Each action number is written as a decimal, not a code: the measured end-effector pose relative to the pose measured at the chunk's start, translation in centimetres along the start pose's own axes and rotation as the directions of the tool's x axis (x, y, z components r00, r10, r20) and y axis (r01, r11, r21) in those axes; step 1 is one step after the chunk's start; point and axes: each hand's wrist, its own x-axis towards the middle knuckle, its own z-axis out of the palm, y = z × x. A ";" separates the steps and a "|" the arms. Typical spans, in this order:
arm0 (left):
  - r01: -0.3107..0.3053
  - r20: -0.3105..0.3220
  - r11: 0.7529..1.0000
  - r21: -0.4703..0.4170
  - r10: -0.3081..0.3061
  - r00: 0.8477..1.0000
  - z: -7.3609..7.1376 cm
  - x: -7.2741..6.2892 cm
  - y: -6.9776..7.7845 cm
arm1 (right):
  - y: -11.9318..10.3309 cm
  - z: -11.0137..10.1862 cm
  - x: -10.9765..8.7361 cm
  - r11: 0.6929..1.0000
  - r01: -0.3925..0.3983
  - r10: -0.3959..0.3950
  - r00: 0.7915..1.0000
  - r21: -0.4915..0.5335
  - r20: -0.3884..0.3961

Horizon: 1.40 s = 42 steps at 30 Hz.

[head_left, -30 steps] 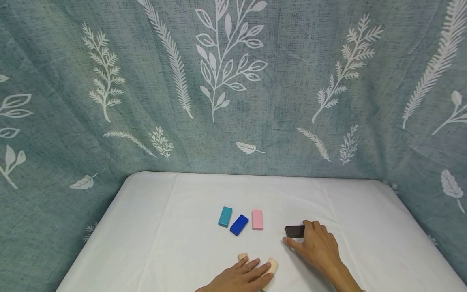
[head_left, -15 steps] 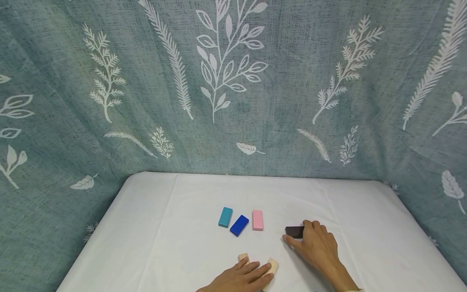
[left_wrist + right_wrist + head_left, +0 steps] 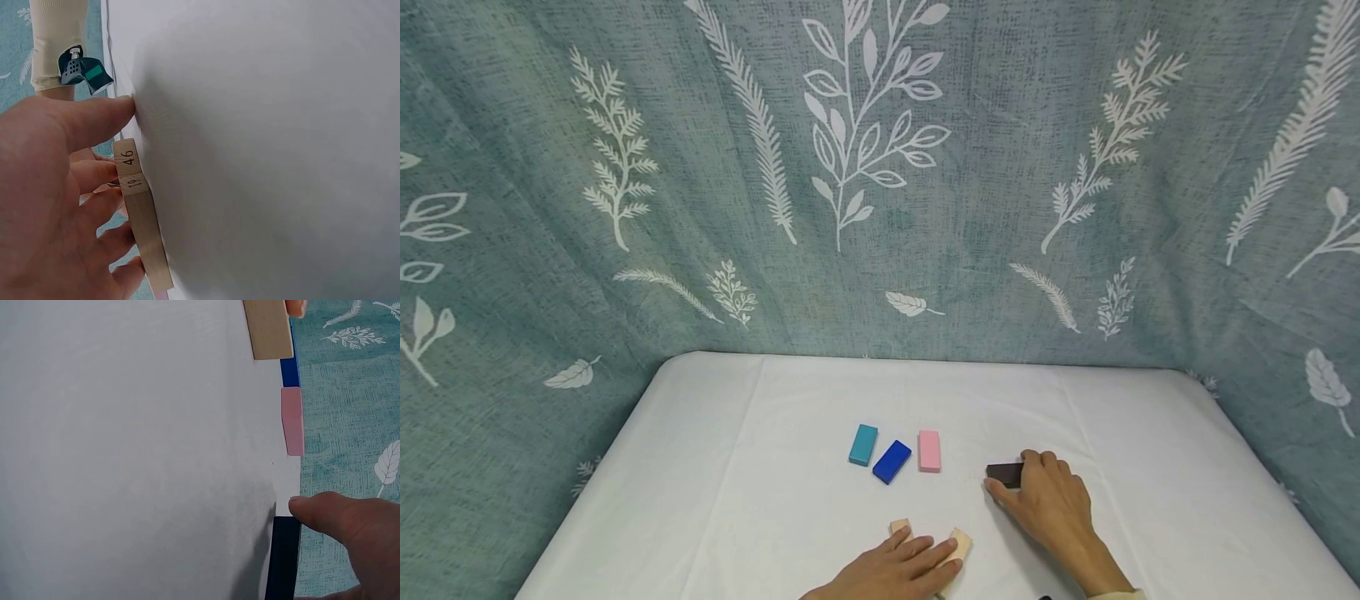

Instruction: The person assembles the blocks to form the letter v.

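Note:
My right hand (image 3: 1017,483) holds a dark brown block (image 3: 1002,474) lying on the white table (image 3: 737,467), thumb on its near side and a finger curled over its far end. In the right wrist view the thumb (image 3: 325,515) presses the block's (image 3: 284,556) end. My left hand (image 3: 927,552) lies flat with spread fingers over two beige wooden blocks (image 3: 961,543) near the front edge. The left wrist view shows those blocks (image 3: 132,181) end to end, marked 46 and 19, with my left hand's (image 3: 115,187) fingers along their side.
A teal block (image 3: 863,444), a blue block (image 3: 891,461) and a pink block (image 3: 928,451) lie in a loose row mid-table. A teal leaf-print cloth (image 3: 880,183) hangs behind and around the table. The pink block (image 3: 292,420) lies just beyond the dark one.
Almost nothing: my right thumb has drawn slightly closer against the dark block. The left hand and the other blocks have stayed put.

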 end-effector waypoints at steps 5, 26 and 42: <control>-0.015 -0.031 1.000 0.019 0.016 0.999 0.1 0.0 -0.1 | -0.1 -0.2 0.0 0.999 -0.028 0.027 0.999 0.033 0.021; -0.012 -0.049 0.999 0.035 0.013 0.999 -0.1 -0.1 -0.1 | -0.5 -1.0 -0.4 0.962 0.088 -0.108 0.992 0.260 0.066; -0.022 -0.069 0.999 0.033 0.025 0.997 0.2 0.0 -0.1 | -1.1 -1.4 -0.8 0.943 0.147 -0.185 0.977 0.298 0.104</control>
